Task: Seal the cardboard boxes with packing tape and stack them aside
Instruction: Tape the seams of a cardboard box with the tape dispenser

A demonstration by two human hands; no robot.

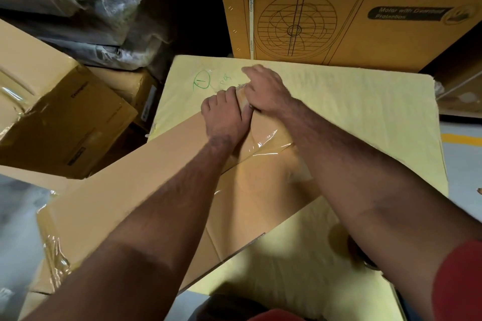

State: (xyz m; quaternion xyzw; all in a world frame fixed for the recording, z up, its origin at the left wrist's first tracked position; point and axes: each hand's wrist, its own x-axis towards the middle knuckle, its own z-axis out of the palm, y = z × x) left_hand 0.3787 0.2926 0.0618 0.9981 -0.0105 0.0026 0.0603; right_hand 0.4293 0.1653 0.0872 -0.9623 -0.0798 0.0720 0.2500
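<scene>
There are two hands: the left hand (225, 114) and the right hand (266, 91), both near the middle of the frame. There are two bare arms, one for each hand. There is one long brown box (146, 180) under the arms and one big pale yellow sheet (365, 117) under that box. One big printed box (365, 8) stands at the upper right, with one fan drawing on it. At the left is one taped brown box (52, 117). One green circle (201, 80) is drawn on the sheet.

Plastic-wrapped bundles (78, 8) lie top left; a yellow floor stripe (461, 139) shows right.
</scene>
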